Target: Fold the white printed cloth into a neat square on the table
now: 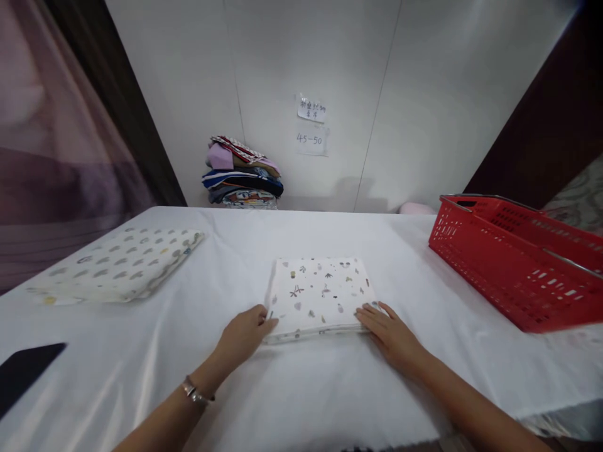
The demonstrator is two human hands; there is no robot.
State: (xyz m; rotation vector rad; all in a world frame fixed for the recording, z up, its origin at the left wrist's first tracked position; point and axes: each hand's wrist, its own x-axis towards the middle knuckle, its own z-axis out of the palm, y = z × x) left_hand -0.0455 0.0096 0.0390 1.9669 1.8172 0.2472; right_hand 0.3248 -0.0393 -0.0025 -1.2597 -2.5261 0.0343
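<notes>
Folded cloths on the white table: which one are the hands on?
The small square white cloth with scattered dark motifs at centre; the grey-spotted one lies untouched far left.

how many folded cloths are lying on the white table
2. One printed folded cloth lies at the centre, with the left hand and right hand at its near corners; another folded cloth lies at the left. A separate stack of fabrics sits behind, against the wall.
</notes>
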